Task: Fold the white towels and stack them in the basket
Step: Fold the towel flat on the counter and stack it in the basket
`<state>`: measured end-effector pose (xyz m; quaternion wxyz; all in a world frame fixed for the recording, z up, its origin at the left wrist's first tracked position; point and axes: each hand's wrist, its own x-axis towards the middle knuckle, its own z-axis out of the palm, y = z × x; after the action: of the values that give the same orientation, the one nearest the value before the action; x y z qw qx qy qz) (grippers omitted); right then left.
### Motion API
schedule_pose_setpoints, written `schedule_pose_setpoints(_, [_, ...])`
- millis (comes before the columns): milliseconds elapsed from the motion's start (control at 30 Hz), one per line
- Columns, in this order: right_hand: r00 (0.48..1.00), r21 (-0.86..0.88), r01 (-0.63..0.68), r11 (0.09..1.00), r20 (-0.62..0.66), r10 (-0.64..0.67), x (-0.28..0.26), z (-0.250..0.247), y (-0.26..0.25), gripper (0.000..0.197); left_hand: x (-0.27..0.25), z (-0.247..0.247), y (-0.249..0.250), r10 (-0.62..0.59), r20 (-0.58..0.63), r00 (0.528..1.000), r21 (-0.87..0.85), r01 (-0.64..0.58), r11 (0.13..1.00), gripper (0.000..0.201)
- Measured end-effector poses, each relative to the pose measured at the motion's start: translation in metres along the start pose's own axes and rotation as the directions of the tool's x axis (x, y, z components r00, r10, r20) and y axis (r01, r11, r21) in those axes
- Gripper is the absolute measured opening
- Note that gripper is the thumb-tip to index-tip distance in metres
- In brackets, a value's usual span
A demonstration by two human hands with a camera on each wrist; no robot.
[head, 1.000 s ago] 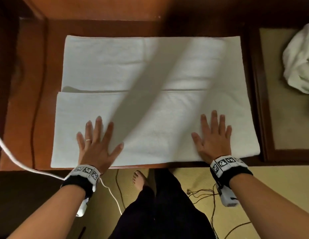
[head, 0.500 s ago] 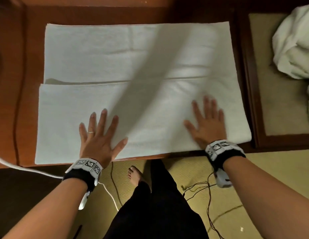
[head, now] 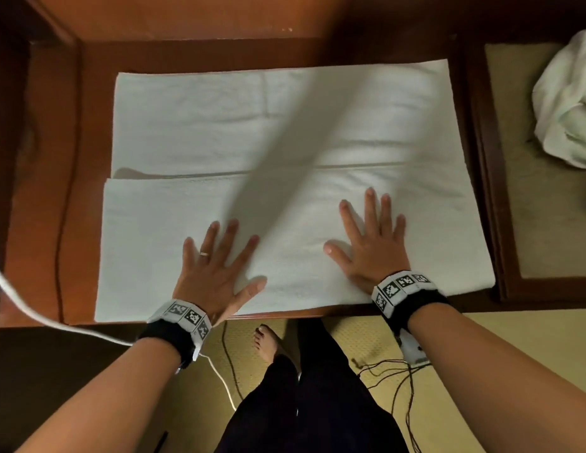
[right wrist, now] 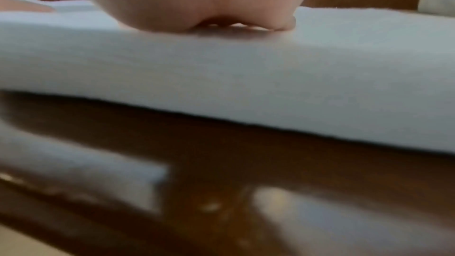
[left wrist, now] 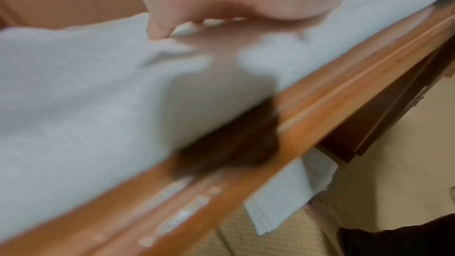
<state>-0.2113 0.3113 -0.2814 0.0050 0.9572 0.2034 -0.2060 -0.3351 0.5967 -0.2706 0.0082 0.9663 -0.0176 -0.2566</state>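
Crumpled towel [head: 566,103] cut off by right edge of head view; both wrist views blurred, fingers hidden behind palms; tabletop under spread towel [head: 285,132] hidden

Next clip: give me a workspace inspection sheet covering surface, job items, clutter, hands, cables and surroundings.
Surface: wooden table, glossy.
Job's things: white towel spread flat, near half folded over; crumpled towel on the padded seat at right; folded white cloth below the table edge; basket not seen.
Clutter: nothing seen.
Hands: left hand and right hand flat, fingers spread, pressing the folded layer.
Cables: white cable to the left wrist; thin dark wires on the floor.
Surroundings: tan mat floor, person's bare foot.
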Motion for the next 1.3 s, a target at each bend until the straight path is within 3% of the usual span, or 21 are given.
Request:
schedule_pose_setpoints(233, [0.992,-0.038,0.025,0.999,0.121,-0.02,-0.001,-0.018,0.012,0.082,0.008,-0.021,-0.063,-0.294,0.058,0.954,-0.1,0.299,0.949,0.097])
schedule_pose_setpoints(500, [0.97,0.023,-0.102,0.995,0.224,0.094,-0.024,-0.029,0.013,0.082,-0.011,-0.021,-0.067,-0.256,0.103,0.961,-0.103,0.267,0.958,0.107])
schedule_pose_setpoints(600, [0.967,0.026,-0.118,0.993,0.229,0.109,-0.045,-0.03,0.007,0.077,-0.033,-0.021,-0.059,-0.276,0.152,0.949,-0.085,0.291,0.953,0.099])
schedule_pose_setpoints(700, [0.974,0.011,-0.145,0.989,0.176,0.141,-0.049,-0.044,0.005,0.059,-0.033,-0.046,-0.055,-0.3,0.173,0.938,-0.101,0.32,0.942,0.075])
schedule_pose_setpoints(800, [0.978,0.042,-0.189,0.981,0.099,0.184,-0.02,-0.071,0.009,0.038,-0.006,-0.079,-0.062,-0.335,0.165,0.928,-0.152,0.359,0.921,0.059])
schedule_pose_setpoints(933, [0.969,0.197,-0.248,0.949,0.029,0.247,0.037,-0.109,0.02,0.021,0.041,-0.115,-0.075,-0.344,0.14,0.929,-0.5,0.366,0.785,0.049])
schedule_pose_setpoints(1033, [0.966,0.259,-0.237,0.936,-0.035,0.254,0.085,-0.13,0.031,0.018,0.08,-0.142,-0.082,-0.366,0.035,0.93,-0.651,0.299,0.698,0.04])
schedule_pose_setpoints(1200, [0.982,0.204,-0.147,0.968,-0.084,0.167,0.161,-0.144,0.064,0.038,0.146,-0.154,-0.097,-0.462,-0.118,0.879,-0.581,0.316,0.75,0.047])
schedule_pose_setpoints(1300, [0.991,0.106,-0.103,0.989,-0.069,0.111,0.188,-0.141,0.084,0.054,0.171,-0.149,-0.101,-0.43,-0.121,0.895,-0.374,0.36,0.855,0.06])
